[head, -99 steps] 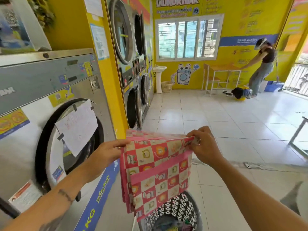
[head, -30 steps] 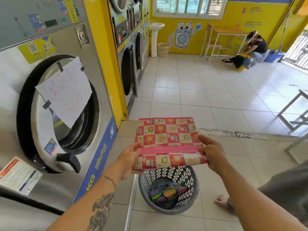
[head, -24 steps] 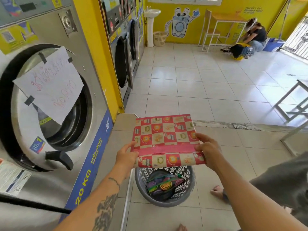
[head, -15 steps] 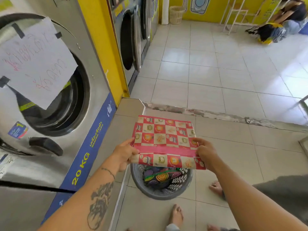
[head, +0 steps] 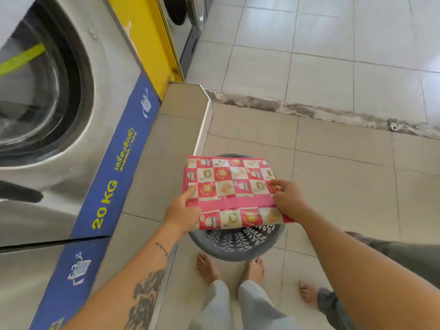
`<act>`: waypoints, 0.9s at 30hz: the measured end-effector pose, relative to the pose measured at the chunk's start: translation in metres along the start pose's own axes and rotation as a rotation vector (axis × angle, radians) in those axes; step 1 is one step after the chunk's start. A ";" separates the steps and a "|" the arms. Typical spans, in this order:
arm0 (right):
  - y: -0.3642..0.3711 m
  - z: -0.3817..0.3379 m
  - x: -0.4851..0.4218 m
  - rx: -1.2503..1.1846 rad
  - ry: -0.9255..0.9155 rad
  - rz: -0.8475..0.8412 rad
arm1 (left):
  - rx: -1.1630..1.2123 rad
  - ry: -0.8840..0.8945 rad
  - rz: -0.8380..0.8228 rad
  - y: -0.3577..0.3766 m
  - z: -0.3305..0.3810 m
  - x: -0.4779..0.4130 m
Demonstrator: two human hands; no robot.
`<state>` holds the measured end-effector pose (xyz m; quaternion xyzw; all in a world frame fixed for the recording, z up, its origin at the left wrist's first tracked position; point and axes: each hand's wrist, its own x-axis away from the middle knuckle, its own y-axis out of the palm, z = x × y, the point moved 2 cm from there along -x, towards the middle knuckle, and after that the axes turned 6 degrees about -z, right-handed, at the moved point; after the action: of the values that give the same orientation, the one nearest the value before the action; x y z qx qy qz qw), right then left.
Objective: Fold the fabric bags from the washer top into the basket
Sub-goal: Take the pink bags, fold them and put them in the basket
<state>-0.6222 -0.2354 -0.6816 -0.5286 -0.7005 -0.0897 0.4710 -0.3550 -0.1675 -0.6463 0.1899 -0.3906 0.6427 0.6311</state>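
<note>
A folded fabric bag [head: 232, 186], red and cream checks with cartoon animals and a pink band, lies flat over the mouth of the round grey perforated basket [head: 234, 242] on the floor. My left hand [head: 184, 210] grips its near left edge. My right hand [head: 287, 198] grips its right edge, thumb on top. The bag covers nearly the whole basket opening, so the contents are hidden.
A steel front-loading washer [head: 71, 115] with a blue 20 KG strip fills the left, standing on a raised tiled step [head: 171, 144]. My bare feet [head: 209, 267] are just behind the basket. Another person's foot [head: 307, 290] and grey clothing are at the lower right.
My head has tilted further down and both hands have lowered the folded bag from chest height to just above the basket rim. Earlier it hung unfolded between my hands.
</note>
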 end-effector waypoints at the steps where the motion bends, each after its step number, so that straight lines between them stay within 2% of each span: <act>1: 0.004 0.004 -0.010 0.020 0.003 0.002 | -0.010 -0.004 0.005 0.004 -0.008 -0.011; 6: 0.020 0.022 -0.063 0.125 0.013 -0.001 | 0.012 -0.073 0.016 0.022 -0.050 -0.064; 13: 0.046 0.061 -0.136 0.279 0.027 0.005 | 0.027 -0.137 -0.063 0.055 -0.114 -0.138; 18: 0.062 0.093 -0.180 0.392 0.027 -0.047 | -0.180 -0.168 -0.121 0.084 -0.147 -0.180; 23: 0.083 0.116 -0.208 0.449 0.116 -0.147 | -0.389 -0.222 -0.133 0.100 -0.164 -0.201; 27: 0.093 0.119 -0.222 0.537 0.162 -0.174 | -0.483 -0.298 -0.246 0.102 -0.168 -0.214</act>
<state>-0.6136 -0.2673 -0.9486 -0.3142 -0.7021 0.0168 0.6387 -0.3830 -0.1745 -0.9360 0.1724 -0.5944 0.4149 0.6669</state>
